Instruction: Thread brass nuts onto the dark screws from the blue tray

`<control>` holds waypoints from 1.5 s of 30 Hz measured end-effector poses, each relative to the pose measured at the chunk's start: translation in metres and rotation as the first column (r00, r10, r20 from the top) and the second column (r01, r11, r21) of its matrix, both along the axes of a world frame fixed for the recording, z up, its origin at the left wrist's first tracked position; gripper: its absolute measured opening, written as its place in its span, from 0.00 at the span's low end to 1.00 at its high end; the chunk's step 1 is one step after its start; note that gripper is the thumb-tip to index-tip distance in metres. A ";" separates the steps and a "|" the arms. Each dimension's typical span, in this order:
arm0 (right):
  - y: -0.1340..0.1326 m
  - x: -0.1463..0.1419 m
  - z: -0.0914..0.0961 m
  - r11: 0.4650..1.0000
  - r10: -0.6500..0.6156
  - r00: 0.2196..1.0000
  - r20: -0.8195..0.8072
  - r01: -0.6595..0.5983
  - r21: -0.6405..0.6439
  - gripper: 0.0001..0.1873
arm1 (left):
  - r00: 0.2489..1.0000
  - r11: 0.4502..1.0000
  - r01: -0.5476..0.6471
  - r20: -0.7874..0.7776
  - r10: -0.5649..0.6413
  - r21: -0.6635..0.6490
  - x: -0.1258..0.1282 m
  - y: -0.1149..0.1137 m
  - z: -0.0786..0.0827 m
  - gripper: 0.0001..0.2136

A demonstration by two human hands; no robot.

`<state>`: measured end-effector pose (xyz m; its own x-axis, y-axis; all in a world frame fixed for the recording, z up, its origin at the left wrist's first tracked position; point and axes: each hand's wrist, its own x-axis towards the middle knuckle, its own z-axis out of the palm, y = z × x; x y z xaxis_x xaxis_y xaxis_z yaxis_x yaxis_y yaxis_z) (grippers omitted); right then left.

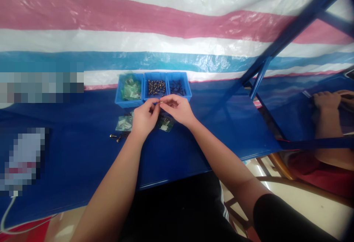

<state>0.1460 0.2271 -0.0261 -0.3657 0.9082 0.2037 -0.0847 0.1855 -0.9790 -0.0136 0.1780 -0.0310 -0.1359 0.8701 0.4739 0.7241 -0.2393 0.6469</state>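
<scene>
My left hand (144, 116) and my right hand (180, 110) meet fingertip to fingertip just in front of the blue bins. Pinched between them is a small brass-coloured metal part (161, 102), mostly covered by the fingers, so its exact kind is unclear. Under my left hand lies a clear plastic bag (124, 124) with white pieces inside. A second clear bag (166, 124) with small parts rests below my right hand. Left of my left wrist are loose dark metal pieces with brass-coloured ends (118, 138).
Three joined blue bins hold greenish plastic bags (130, 89), small brass-and-dark metal fittings (156, 87) and dark thin pieces (177, 87). A blue metal frame (265, 63) rises at right. Beyond it are another person's hands (328, 100). A white cable (7, 212) hangs at left.
</scene>
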 end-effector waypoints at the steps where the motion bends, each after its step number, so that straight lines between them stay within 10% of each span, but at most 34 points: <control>1: 0.000 0.000 0.000 1.000 0.003 1.000 -0.010 -0.003 0.002 0.15 | 1.000 1.000 0.003 -0.002 -0.003 0.001 0.000 0.000 -0.001 0.10; 18: 0.002 0.002 0.005 0.941 0.062 0.997 -0.045 -0.074 -0.330 0.14 | 0.999 0.998 -0.047 0.027 0.048 -0.037 0.002 -0.004 0.008 0.11; 26: 0.001 0.000 0.007 0.978 0.057 0.974 -0.220 -0.099 -0.186 0.24 | 0.983 0.984 -0.163 0.100 0.155 0.069 0.002 -0.004 0.009 0.11; 34: 0.003 0.009 -0.002 0.982 -0.079 0.891 0.447 -0.006 0.186 0.11 | 0.984 0.986 -0.156 0.097 0.150 0.059 0.003 -0.004 0.011 0.11; 45: 0.004 0.011 0.000 0.941 -0.100 0.637 0.765 -0.189 0.280 0.12 | 0.987 0.990 -0.143 0.079 0.142 0.005 0.003 -0.005 0.009 0.11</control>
<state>0.1565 0.2311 -0.0260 -0.5568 0.8254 0.0929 0.6429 0.4991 -0.5810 -0.0103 0.1726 -0.0216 -0.2952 0.8339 0.4664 0.6989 -0.1443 0.7005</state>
